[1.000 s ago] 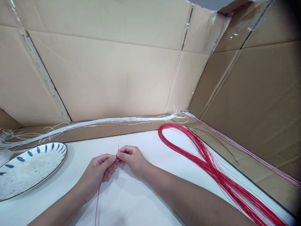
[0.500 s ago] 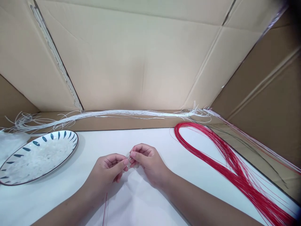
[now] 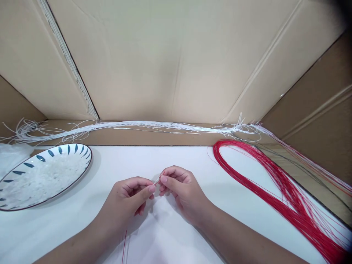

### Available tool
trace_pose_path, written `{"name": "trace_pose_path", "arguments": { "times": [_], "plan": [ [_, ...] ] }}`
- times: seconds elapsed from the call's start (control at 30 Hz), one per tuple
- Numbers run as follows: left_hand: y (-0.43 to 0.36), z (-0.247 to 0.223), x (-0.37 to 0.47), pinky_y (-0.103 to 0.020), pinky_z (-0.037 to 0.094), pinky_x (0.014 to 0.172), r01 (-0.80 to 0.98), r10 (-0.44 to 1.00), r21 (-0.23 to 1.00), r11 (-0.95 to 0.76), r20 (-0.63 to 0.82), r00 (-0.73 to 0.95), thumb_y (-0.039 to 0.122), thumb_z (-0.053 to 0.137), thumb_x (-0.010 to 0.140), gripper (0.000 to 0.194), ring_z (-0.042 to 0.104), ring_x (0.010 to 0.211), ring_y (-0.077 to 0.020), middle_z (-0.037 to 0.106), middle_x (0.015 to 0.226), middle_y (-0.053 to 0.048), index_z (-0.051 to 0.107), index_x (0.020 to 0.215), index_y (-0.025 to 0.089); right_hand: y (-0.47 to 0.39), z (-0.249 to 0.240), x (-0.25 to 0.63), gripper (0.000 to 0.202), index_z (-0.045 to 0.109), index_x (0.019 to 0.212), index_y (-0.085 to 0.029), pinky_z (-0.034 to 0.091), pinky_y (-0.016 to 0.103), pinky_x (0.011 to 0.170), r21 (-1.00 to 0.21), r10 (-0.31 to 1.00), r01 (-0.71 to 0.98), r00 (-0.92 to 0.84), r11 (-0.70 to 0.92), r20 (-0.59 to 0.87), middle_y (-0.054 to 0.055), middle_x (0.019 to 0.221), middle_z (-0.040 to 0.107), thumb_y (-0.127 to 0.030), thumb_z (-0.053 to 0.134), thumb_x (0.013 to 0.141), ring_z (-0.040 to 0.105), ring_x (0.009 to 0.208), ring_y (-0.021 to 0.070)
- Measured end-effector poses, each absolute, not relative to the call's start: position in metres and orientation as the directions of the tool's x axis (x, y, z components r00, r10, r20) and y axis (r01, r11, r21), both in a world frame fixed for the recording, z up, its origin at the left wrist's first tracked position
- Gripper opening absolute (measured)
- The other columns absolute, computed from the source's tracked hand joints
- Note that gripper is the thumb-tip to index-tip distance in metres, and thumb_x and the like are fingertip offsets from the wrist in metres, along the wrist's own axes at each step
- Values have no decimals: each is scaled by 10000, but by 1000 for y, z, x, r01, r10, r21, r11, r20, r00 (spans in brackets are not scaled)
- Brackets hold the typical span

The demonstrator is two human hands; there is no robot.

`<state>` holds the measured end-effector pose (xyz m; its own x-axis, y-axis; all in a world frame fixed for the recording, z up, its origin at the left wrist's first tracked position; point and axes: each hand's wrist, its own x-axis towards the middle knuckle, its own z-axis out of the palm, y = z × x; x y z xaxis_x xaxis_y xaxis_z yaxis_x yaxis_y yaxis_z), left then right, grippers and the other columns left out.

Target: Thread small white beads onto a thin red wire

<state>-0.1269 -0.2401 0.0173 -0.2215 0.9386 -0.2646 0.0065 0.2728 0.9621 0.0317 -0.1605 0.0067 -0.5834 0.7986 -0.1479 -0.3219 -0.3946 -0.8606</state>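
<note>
Cardboard walls (image 3: 137, 66), creased and pale brown, stand behind and to the sides of a white counter (image 3: 165, 156). Largest on it is a red bundle (image 3: 310, 228) of fine strands, bent into a loop at its far end and running out of view at the near right corner. Beyond the red bundle, stretching well to its left, white cords (image 3: 148, 124) lie along the foot of the back wall. Far to the left of the red bundle is an oval plate (image 3: 64, 149) with dark leaf marks around its rim; pale bits (image 3: 52, 176) seem to cover its middle, too small to identify. Farthest left of the red bundle sits part of what looks like a plastic bag (image 3: 13, 157).

Two bare hands meet left of the red bundle, apart from it. The right hand (image 3: 180, 190), nearer the bundle, has its thumb and fingers pinched on a thin strand (image 3: 157, 180); the left hand (image 3: 129, 198), farther from the bundle, pinches it too. A short pale length shows between the fingertips. Below the left wrist, also left of the bundle, runs a red thread (image 3: 124, 245); whether the two connect is hidden.

Judging by both grips, work on this strand is under way and unfinished; any knot or twist is too fine to make out. Neither hand touches the red bundle, so plenty of material appears unused.
</note>
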Motion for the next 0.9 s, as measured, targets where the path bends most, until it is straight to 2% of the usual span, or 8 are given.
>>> {"name": "trace_pose_path", "arguments": {
  "times": [0.1, 0.33, 0.73, 0.9],
  "plan": [
    [-240, 18, -126, -239, 237, 448, -38, 921, 956, 291, -291, -259, 491, 804, 733, 286, 414, 466, -95, 476, 513, 44, 773, 715, 207, -160, 6, 32, 290, 737, 734, -174, 530, 310, 674, -868, 803, -312, -576, -386, -150, 21, 678, 710, -393, 919, 682, 644, 634, 144],
    [-240, 15, -127, -233, 269, 445, -30, 932, 963, 267, -266, -248, 481, 801, 772, 277, 462, 473, -83, 595, 623, 15, 784, 750, 205, -161, 3, 35, 237, 751, 760, -176, 526, 321, 703, -900, 799, -260, -584, -350, -142, 38, 758, 737, -360, 896, 728, 660, 668, 148],
    [-240, 19, -128, -204, 312, 475, -53, 939, 958, 280, -285, -190, 416, 784, 804, 228, 478, 495, -71, 600, 613, 25, 768, 747, 196, -163, 5, 35, 209, 745, 775, -177, 514, 299, 698, -940, 786, -181, -606, -289, -125, 22, 746, 719, -344, 870, 764, 638, 671, 132],
    [-242, 19, -128, -198, 296, 470, -41, 946, 964, 261, -264, -186, 406, 785, 796, 223, 441, 484, -61, 584, 585, 35, 763, 728, 194, -164, 8, 33, 274, 733, 755, -169, 498, 300, 694, -947, 782, -147, -607, -287, -142, 21, 730, 707, -378, 900, 701, 629, 661, 131]
  ]
}}
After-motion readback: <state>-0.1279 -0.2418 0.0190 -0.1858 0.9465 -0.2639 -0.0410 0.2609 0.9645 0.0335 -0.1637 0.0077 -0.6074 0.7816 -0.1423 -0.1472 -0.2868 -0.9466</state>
